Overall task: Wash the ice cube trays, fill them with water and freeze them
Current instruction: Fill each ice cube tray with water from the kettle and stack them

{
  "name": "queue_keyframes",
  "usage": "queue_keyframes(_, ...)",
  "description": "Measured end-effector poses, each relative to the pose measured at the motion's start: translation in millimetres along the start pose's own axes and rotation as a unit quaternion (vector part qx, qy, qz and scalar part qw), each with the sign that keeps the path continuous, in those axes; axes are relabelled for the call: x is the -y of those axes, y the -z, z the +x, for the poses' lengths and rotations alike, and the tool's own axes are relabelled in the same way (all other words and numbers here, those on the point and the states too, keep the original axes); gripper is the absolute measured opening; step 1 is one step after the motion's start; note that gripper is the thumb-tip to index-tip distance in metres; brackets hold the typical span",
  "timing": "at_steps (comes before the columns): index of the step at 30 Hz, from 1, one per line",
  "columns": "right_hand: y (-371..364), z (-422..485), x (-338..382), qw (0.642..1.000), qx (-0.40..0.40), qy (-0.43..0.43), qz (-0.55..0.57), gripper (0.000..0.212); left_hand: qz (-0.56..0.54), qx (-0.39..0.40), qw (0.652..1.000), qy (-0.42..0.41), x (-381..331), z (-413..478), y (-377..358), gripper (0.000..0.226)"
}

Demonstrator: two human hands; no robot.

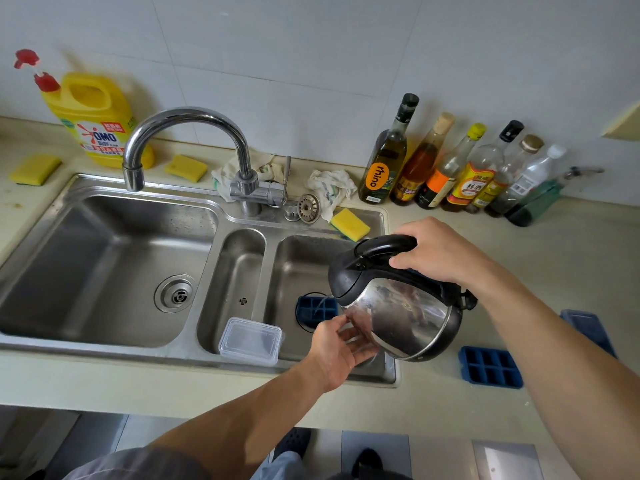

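A steel kettle (401, 313) with a black lid and handle is tilted over the right sink basin (294, 258). My right hand (436, 252) grips its handle from above. A thin stream of water falls from the spout into a blue ice cube tray (317, 308) lying in that basin. My left hand (337, 349) reaches under the kettle and holds the near end of this tray; its fingers are partly hidden. A second blue tray (490, 367) lies on the counter right of the sink. A third blue tray (587, 329) shows behind my right forearm.
A clear lidded plastic box (250, 340) rests on the sink's front rim. The faucet (194, 147) arches over the large left basin (104, 265). Several bottles (450, 168) line the back wall. Yellow sponges (350, 224), rags, a strainer (309, 208) and a detergent jug (93, 116) sit behind the sink.
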State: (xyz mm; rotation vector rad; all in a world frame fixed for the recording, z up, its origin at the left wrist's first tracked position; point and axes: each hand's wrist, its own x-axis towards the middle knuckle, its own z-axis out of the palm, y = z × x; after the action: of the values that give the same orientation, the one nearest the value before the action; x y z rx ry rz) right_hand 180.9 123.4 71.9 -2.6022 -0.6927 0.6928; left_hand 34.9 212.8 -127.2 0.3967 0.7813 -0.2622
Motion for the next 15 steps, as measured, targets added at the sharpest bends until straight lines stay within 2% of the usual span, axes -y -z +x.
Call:
queue_keyframes(6, 3, -2, -7, 1.0, 0.001, -0.009, -0.003, 0.007, 0.002, 0.004, 1.0, 0.009, 3, 2, -3, 0.038)
queue_keyframes(15, 6, -2, -13, 1.0, -0.007, -0.012, -0.008, 0.009, 0.002, 0.009, 1.0, 0.016, 7, 7, -6, 0.038)
